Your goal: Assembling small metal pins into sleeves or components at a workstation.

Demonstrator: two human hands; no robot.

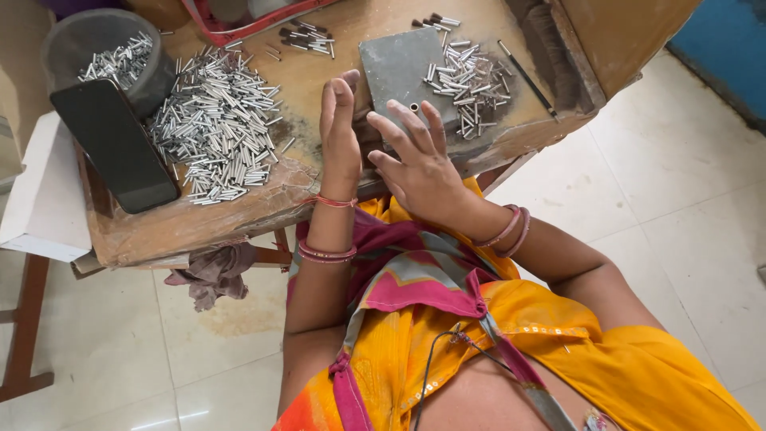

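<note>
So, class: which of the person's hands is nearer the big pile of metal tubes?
Left. The left hand is just right of the pile; the right hand lies farther right.

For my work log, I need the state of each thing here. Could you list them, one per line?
Left hand: open, edge-on, beside the grey block.
Right hand: open, fingers spread on the block.
Grey block: flat on the bench, one small tube on it.
Big tube pile: loose, spread out.
Small tube pile: loose, partly on the block.
Bucket: upright, holds tubes.
Phone: screen dark.
</note>
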